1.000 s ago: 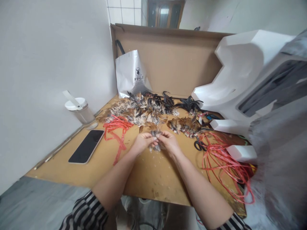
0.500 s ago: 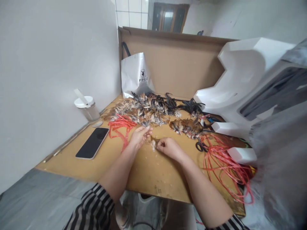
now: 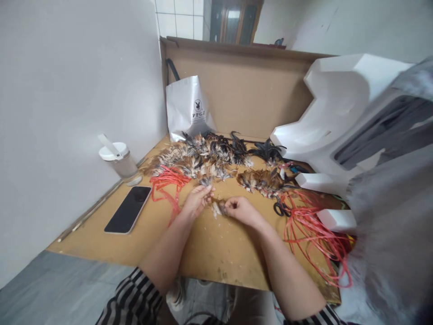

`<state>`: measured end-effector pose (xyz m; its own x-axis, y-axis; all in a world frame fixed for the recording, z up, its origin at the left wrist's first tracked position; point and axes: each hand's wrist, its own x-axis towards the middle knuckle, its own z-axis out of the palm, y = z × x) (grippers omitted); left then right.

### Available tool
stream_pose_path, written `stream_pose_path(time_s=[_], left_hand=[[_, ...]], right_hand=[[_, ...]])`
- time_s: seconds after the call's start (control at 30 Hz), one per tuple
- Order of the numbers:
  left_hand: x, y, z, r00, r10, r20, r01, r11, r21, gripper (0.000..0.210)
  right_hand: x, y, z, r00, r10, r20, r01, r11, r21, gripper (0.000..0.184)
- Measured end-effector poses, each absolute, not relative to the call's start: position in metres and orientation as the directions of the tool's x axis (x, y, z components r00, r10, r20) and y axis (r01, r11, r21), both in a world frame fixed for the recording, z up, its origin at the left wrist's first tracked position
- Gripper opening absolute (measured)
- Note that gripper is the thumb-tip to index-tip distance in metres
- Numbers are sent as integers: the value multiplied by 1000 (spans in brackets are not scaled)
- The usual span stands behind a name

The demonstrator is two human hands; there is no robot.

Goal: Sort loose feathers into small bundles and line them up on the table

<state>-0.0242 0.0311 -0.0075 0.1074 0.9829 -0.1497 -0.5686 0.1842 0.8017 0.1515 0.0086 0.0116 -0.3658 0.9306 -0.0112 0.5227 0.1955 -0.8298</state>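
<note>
My left hand (image 3: 198, 201) pinches a small greyish feather (image 3: 204, 181) between thumb and fingertips, just in front of the feather pile. To its right, my right hand (image 3: 241, 211) is curled in a pinch on a small brownish feather (image 3: 222, 207), partly hidden by the fingers. Pale fluffy feathers (image 3: 215, 210) lie on the tabletop between both hands. Behind them spreads a large pile of brown, white and black feathers (image 3: 189, 155). A separate brown bunch of feathers (image 3: 260, 181) lies beyond my right hand, with black-handled scissors (image 3: 280, 206) beside it.
Red plastic strips (image 3: 167, 180) lie left of my hands, and a tangle of red strips (image 3: 311, 225) lies on the right. A phone (image 3: 128, 210) and lidded cup (image 3: 122, 162) stand left. A silver bag (image 3: 184, 106), cardboard panel (image 3: 257, 90) and white foam piece (image 3: 331, 104) border the table (image 3: 209, 257).
The camera view has shifted slightly. Both hands stay almost in place in their pinches; the feather at my right fingertips shows a little more.
</note>
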Motion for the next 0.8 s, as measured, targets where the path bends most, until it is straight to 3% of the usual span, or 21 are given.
stream_pose_path(time_s=[0.1,0.2,0.27,0.8], left_hand=[[-22,29,-8,147,975,-164,-551,219,805,16],[-18,27,-9,238,951,-198,-511,296,807,15],[-15,25,-11,303,929,-211,-482,341,808,15],[-7,21,-10,358,894,-271,-489,427,761,9]], right_hand=[[153,15,13,-245,966,-81,167,-40,-985,24],[150,19,13,-178,978,-109,-118,-131,-984,28],[146,20,12,-159,981,-113,-212,-146,-966,28],[126,21,1,-79,984,-159,-361,-177,-916,31]])
